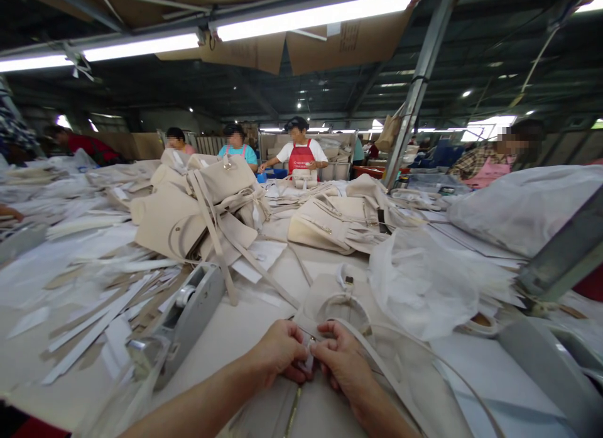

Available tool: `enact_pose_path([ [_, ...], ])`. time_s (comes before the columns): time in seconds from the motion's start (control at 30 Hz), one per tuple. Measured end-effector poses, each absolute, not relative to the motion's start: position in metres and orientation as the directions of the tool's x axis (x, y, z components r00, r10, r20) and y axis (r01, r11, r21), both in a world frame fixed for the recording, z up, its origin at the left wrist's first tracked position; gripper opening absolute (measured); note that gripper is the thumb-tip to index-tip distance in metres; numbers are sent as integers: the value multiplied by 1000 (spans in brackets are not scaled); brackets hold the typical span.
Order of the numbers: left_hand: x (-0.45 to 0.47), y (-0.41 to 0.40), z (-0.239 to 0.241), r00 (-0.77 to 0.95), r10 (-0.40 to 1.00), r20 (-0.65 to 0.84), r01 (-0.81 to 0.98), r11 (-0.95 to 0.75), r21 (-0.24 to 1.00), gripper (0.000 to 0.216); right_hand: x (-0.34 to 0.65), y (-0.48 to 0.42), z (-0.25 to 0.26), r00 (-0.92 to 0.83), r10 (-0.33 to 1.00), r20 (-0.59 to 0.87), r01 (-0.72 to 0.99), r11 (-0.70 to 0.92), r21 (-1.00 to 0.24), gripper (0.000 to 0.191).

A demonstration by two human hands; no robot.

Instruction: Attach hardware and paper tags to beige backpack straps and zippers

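A beige handbag [325, 400] lies in front of me on the table, with a gold zipper [293, 413] running down towards me. Over its upper part, my left hand [282, 352] and my right hand [340, 356] meet, both with closed fingers. Between their fingertips is a pale strap end [308, 362] with a small shiny metal fitting; the fingers hide most of it. Just beyond my hands is a curved handle [346, 300] with a metal buckle [348, 280]. A long beige strap [384, 369] passes to the right of my right hand.
Beige bags are heaped ahead [179, 218] and to the right [330, 221]. Paper strips [108, 312] lie left beside a grey metal device [191, 318]. Clear plastic [419, 287] lies right, near a slanted metal post [565, 249]. Several co-workers stand across the table.
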State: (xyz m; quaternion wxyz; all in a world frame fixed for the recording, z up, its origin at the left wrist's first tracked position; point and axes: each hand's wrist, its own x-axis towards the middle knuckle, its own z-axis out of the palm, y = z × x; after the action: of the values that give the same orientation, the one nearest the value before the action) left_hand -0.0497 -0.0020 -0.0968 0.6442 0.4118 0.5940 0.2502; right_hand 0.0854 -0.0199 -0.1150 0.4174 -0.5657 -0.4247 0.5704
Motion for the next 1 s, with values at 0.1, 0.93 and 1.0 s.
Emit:
enact_pose_path([
  [0.1, -54, 0, -94, 227, 788, -573, 131, 558, 819, 18, 85, -18, -120, -11, 967, -253, -6, -253, -968, 40],
  [0.93, -65, 13, -96, 358, 677, -643, 90, 660, 746, 20, 83, -17, -118, -68, 964, -257, 24, -256, -966, 20],
  [1.0, -66, 15, -98, 376, 672, -638, 90, 659, 747, 24, 81, -17, -115, -60, 961, -270, 40, -267, -963, 18],
])
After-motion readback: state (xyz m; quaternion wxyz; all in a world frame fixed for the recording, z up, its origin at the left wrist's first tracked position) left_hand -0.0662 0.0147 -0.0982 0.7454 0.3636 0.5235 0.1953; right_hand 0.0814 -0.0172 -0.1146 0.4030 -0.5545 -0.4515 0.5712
